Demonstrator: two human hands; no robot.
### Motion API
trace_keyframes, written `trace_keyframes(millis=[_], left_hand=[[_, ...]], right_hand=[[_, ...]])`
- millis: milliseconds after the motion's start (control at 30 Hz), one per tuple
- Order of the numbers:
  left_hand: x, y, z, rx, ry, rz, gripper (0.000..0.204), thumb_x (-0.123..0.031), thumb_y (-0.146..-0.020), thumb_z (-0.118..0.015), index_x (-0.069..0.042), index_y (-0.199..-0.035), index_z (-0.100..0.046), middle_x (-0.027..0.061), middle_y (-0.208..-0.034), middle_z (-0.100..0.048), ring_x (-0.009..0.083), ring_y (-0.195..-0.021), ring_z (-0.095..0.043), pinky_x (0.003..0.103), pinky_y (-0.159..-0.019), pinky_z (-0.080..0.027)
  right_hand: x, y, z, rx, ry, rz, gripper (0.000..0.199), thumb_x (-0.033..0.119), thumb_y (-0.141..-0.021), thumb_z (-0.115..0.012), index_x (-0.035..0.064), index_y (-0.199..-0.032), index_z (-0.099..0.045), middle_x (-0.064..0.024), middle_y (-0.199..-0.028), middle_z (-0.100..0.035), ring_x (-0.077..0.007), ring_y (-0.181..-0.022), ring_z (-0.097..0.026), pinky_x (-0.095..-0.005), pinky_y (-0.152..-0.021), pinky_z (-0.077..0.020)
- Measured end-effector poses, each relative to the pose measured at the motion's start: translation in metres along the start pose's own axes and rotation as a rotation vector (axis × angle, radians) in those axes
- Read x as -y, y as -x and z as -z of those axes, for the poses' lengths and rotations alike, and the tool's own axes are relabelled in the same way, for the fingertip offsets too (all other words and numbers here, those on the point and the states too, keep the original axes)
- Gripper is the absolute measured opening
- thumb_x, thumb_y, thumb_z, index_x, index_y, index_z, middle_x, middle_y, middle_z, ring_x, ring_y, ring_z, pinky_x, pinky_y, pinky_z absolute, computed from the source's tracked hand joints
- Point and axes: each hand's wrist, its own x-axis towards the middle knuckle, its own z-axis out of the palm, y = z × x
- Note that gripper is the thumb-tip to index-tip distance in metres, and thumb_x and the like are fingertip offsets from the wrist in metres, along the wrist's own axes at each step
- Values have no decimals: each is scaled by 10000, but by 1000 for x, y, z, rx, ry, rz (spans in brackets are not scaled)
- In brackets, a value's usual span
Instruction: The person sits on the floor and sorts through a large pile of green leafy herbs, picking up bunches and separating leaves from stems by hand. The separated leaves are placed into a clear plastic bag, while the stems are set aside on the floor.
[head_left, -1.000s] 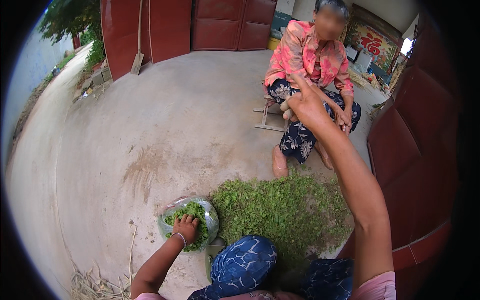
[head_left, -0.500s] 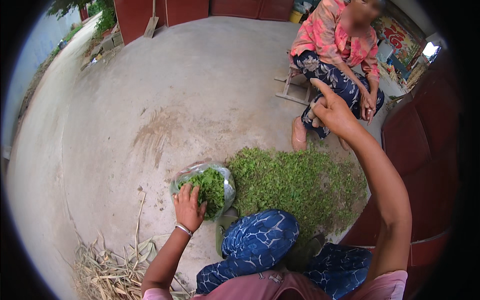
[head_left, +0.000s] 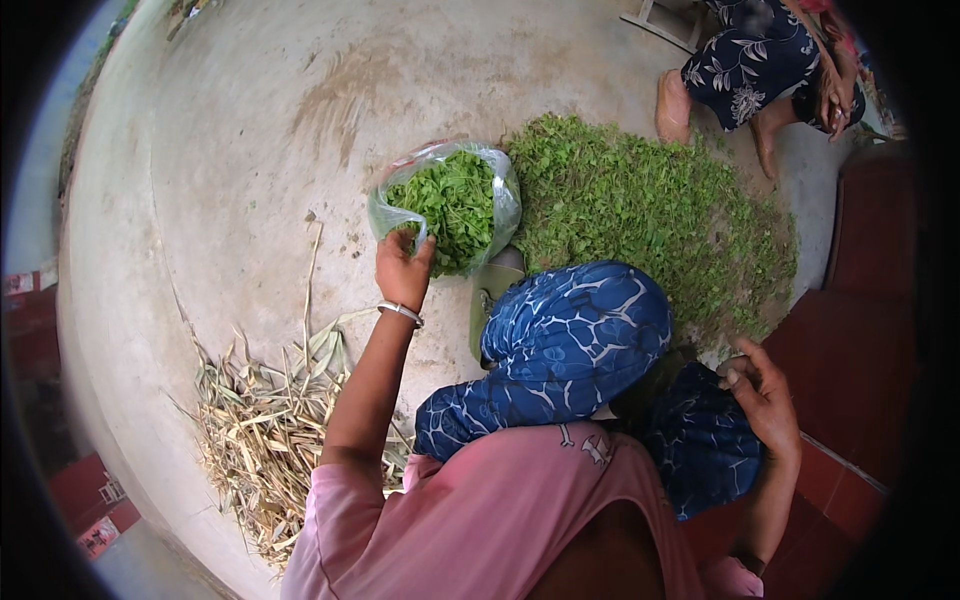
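Observation:
A clear plastic bag (head_left: 508,205) stands upright on the ground, filled with green leaves (head_left: 450,200). My left hand (head_left: 405,272) is at its near rim, thumb and fingers closed on the plastic; the fingertips are partly hidden. By my right knee, in blue patterned trousers, my right hand (head_left: 765,400) has its fingers loosely curled, and I see nothing in them. A wide layer of loose green leaves (head_left: 640,200) covers the ground right of the bag, reaching to my legs.
Dry stalks and husks (head_left: 270,440) lie in a heap at the lower left. A seated person's legs (head_left: 745,75) and bare feet border the leaves at the upper right, near a wooden stool (head_left: 660,25). Dark red panels (head_left: 870,350) rise at the right.
My right hand has come down from pointing, out in front, to beside my right knee. My left hand has moved from over the leaves to the bag's near rim. The view has tilted down.

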Motion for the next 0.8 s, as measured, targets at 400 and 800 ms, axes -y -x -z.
trace_keyframes(millis=[400,800], left_hand=[[-89,-22,-19,318,400,7,455,-340,-733,-779,12,-897,-543,52,-763,-581,113,-659,-526,252,-586,-432],[-46,-82,-70,286,482,224,170,-156,-772,-619,8,-809,-594,137,-772,-669,235,-687,-620,310,-615,-454]], right_hand=[[-3,7,23,-104,260,24,409,119,-852,-634,-2,-1225,-517,-146,-977,-634,-194,-893,-610,-306,-786,-475],[5,9,24,-123,304,144,384,157,-846,-631,8,-1188,-538,-206,-1028,-616,-309,-895,-621,-344,-792,-473]])
